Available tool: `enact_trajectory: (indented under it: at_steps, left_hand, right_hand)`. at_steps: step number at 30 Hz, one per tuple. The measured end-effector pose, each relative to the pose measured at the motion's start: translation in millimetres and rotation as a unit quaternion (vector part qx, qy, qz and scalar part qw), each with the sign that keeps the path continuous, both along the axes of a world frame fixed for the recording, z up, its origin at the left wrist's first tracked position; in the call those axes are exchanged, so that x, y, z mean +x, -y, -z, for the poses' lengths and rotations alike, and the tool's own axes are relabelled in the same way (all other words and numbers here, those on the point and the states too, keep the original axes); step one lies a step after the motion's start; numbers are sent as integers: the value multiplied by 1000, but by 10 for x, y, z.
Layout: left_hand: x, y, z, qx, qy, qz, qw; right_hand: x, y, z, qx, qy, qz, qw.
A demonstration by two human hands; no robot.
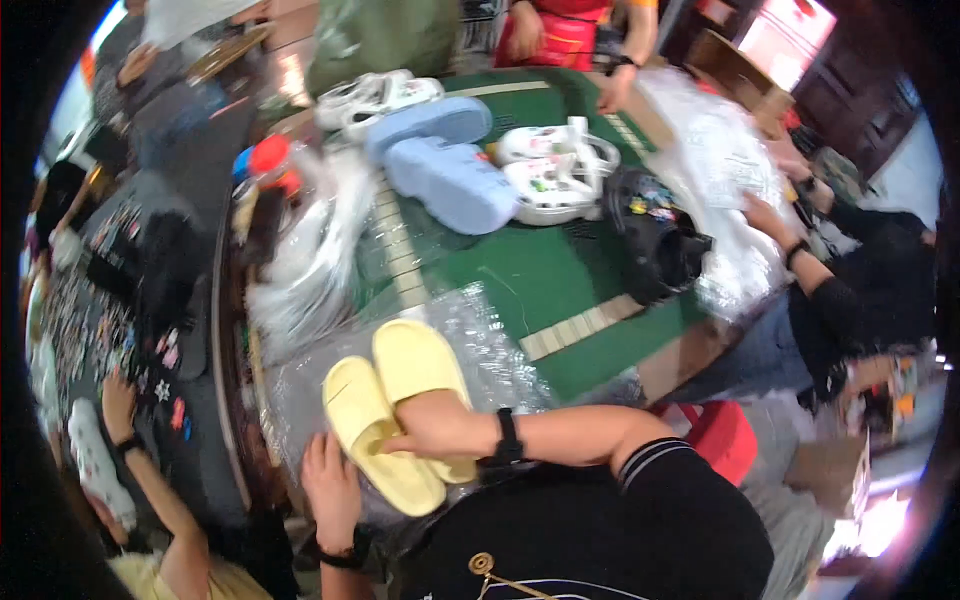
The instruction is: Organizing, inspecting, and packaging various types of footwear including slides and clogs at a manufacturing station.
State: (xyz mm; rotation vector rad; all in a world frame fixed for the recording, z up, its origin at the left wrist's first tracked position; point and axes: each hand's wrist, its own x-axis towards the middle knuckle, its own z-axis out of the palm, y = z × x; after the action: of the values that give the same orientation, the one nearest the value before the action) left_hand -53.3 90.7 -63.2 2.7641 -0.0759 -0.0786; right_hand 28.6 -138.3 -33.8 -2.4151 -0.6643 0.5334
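Note:
A pair of pale yellow slide sandals [349, 393] lies side by side on a clear plastic bag [290, 385] at the near edge of the table. My right hand [435, 425] reaches across from the right and grips the slides, its thumb over the left one. The fingers of that hand are partly hidden at the right slide. Beside the left slide, my left hand [331, 482] rests on the bag's near edge with its fingers stretched out.
Blue slides [450, 180], white clogs [550, 175] and a black clog [655, 235] stand farther back on the green table [480, 275]. Plastic bags [315, 270] lie at left, with more [720, 180] at right. Other people's hands [770, 220] work around the table.

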Motion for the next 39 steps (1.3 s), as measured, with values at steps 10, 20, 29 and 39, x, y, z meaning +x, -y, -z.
enact_trajectory:
  at_steps: [10, 20, 29, 39]
  left_hand:
    - [-6, 44, -42, 24, -14, 24, 999]
    - [167, -123, -75, 15, 108, -2, 994]
    - [322, -194, -92, 70, -2, 60, 996]
    - [299, -397, -135, 12, 22, 43, 999]
  right_hand:
    - [30, 404, -217, 14, 73, 134, 988]
    - [-61, 2111, -654, -159, 235, 447, 848]
    - [-88, 1040, -262, -9, 140, 209, 968]
    - [-78, 1025, -195, -93, 56, 209, 972]
